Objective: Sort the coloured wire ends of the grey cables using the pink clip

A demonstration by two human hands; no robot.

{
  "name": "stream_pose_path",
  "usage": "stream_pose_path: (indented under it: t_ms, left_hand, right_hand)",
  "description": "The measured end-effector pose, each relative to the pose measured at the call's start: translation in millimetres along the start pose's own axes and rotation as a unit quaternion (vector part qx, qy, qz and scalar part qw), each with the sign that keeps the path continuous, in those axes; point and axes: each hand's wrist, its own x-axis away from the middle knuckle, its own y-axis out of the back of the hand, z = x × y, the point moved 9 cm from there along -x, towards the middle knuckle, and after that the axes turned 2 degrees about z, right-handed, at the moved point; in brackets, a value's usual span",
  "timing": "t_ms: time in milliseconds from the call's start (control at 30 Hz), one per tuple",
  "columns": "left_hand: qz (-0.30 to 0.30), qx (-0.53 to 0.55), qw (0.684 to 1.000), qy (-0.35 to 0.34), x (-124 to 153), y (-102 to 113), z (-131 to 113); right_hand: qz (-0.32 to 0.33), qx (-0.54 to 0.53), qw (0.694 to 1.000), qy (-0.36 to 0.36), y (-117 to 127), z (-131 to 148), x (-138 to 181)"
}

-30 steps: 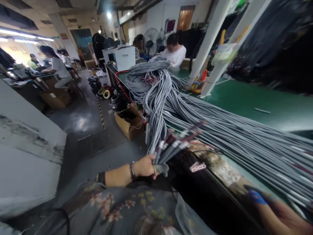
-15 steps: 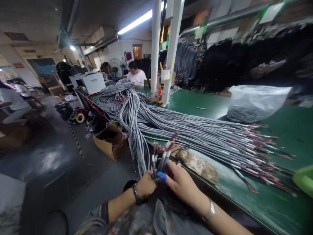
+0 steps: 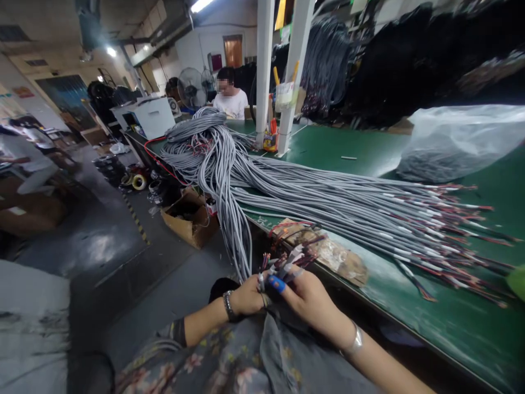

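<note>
Grey cables (image 3: 241, 241) hang off the bench edge and run down to my lap. My left hand (image 3: 249, 296) is closed around cable ends there, a dark bracelet on its wrist. Beside it, my right hand (image 3: 307, 295) grips more of the cable ends (image 3: 293, 260), whose white sleeves and stripped coloured wires stick up past the fingers. Blue tape (image 3: 276, 283) wraps the right thumb, and a silver bangle (image 3: 356, 338) sits on that wrist. Some fingertips of both hands are hidden behind the cables.
A thick bundle of grey cables (image 3: 311, 186) lies along the green bench (image 3: 459, 339). A plastic-wrapped brown pad (image 3: 332, 254) lies at its near edge. White posts (image 3: 266, 71), a clear plastic bag (image 3: 455, 142) and a cardboard box (image 3: 188, 221) are around. A person in white (image 3: 231, 101) sits beyond.
The view has tilted downward. The held cable ends have tipped over to the right and sit lower, nearer my right hand. Both hands keep their grip close together.
</note>
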Motion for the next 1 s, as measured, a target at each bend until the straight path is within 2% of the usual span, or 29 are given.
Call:
stream_pose_path:
  t_ms: [67,267,467,567,667,733,833,867,933,1000]
  left_hand:
    - [-0.007,-0.006,1.000,0.007,2,0,2]
    - [-0.061,-0.021,0.998,0.016,29,11,5]
    - [-0.200,-0.033,0.979,0.010,83,47,8]
    - [-0.220,-0.058,0.973,0.036,103,66,12]
    - [-0.211,-0.157,0.960,0.091,115,86,8]
    - [-0.215,-0.195,0.950,0.117,120,99,-1]
    - [-0.229,-0.138,0.957,0.116,116,107,-15]
    - [-0.233,-0.097,0.964,0.083,110,105,-22]
    - [-0.212,-0.039,0.976,0.014,90,93,-32]
    - [-0.164,-0.017,0.986,-0.023,65,74,-30]
  right_hand:
    - [-0.020,0.025,0.999,0.012,2,1,1]
    - [-0.009,0.053,0.998,0.028,1,1,7]
    - [-0.037,0.071,0.996,0.047,17,4,13]
    - [-0.073,0.093,0.990,0.074,40,14,17]
    - [-0.066,0.123,0.984,0.109,54,23,24]
    - [-0.016,0.135,0.984,0.114,46,22,26]
    - [0.037,0.126,0.982,0.135,15,18,23]
    - [0.056,0.122,0.982,0.135,-1,15,20]
    - [0.121,0.073,0.986,0.090,-37,-1,12]
    - [0.165,-0.013,0.985,0.053,-67,-14,6]
